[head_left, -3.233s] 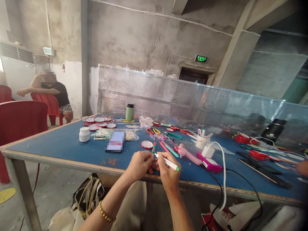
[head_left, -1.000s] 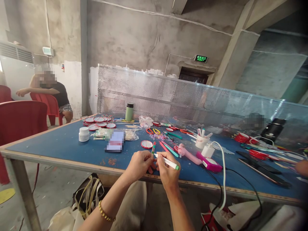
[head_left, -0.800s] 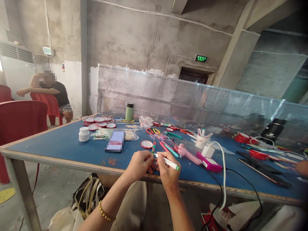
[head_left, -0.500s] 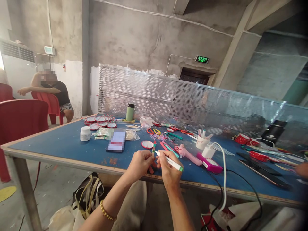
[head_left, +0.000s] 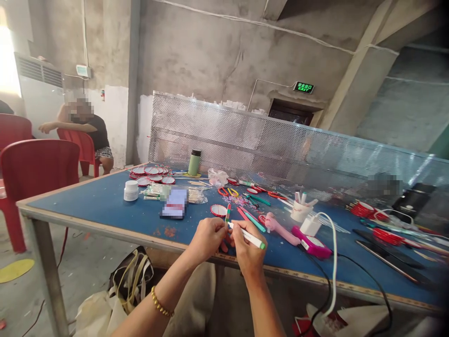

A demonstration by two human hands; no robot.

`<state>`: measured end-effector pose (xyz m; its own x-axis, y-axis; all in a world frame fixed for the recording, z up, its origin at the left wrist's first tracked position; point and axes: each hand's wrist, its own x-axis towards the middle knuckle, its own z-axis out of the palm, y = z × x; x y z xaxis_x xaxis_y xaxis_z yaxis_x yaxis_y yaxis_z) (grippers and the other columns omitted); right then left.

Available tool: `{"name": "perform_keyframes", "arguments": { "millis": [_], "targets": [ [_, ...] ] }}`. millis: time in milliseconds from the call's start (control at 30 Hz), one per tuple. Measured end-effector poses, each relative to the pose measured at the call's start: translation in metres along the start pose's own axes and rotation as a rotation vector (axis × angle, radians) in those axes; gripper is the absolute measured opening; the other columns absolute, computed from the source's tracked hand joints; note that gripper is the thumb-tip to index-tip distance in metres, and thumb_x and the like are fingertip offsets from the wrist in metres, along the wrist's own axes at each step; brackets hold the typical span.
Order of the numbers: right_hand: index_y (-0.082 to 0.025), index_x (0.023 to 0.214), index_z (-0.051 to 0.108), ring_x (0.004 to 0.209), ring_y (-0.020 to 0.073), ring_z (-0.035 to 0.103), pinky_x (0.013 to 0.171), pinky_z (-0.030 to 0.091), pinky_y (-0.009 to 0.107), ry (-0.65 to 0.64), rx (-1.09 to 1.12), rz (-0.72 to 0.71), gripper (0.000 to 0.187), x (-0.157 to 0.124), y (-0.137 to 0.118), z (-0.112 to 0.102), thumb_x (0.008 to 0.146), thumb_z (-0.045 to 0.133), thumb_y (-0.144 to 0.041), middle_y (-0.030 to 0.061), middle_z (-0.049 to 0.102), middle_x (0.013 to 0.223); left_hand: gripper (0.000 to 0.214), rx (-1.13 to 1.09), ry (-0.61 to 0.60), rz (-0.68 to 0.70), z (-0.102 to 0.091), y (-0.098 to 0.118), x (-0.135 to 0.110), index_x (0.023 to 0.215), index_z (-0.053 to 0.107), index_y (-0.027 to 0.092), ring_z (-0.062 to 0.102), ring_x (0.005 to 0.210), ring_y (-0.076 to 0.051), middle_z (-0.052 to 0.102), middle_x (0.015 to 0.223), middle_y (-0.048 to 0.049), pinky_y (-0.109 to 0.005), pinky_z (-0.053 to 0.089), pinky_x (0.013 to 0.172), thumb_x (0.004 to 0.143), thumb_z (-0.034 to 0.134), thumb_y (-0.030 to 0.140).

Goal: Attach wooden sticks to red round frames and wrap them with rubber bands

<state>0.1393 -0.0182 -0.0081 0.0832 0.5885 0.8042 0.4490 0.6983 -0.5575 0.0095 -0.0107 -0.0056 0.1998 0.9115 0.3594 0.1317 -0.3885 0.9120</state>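
My left hand (head_left: 206, 238) pinches a thin flat stick (head_left: 228, 211) upright near the front edge of the table. Red and green bands colour the stick's upper part; its lower end is hidden by my fingers. In my right hand (head_left: 251, 250) is a white marker (head_left: 249, 237) with a green end, gripped like a pen. The marker's tip points at the stick, close beside it; whether they touch I cannot tell. Just behind the stick lies a small round red-rimmed disc (head_left: 218, 210).
On the blue table (head_left: 94, 206) lie a phone (head_left: 174, 204), a white jar (head_left: 131, 191), a green bottle (head_left: 194, 163), a pink handheld device (head_left: 282, 229), a magenta box (head_left: 311, 242) with cables, and a cup of markers (head_left: 300, 209). A perforated metal screen (head_left: 224, 131) stands behind. A person (head_left: 87, 124) sits far left.
The camera view has turned slightly left, so the table and its things sit further right in the picture. Both hands keep their grip on the stick and marker.
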Motion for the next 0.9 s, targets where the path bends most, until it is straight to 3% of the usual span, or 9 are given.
{"name": "perform_keyframes", "arguments": {
  "millis": [900],
  "targets": [
    [-0.018, 0.079, 0.066, 0.049, 0.0137, 0.059, 0.050, 0.047, 0.024, 0.018, -0.059, -0.068, 0.020, 0.0041, -0.0030, 0.0030, 0.092, 0.055, -0.030, 0.0000, 0.065, 0.060, 0.025, 0.118, 0.036, 0.032, -0.0009, 0.0062, -0.0025, 0.059, 0.048, 0.019, 0.067, 0.049, -0.015, 0.064, 0.055, 0.0011, -0.019, 0.039, 0.043, 0.083, 0.045, 0.026]
  ]
}}
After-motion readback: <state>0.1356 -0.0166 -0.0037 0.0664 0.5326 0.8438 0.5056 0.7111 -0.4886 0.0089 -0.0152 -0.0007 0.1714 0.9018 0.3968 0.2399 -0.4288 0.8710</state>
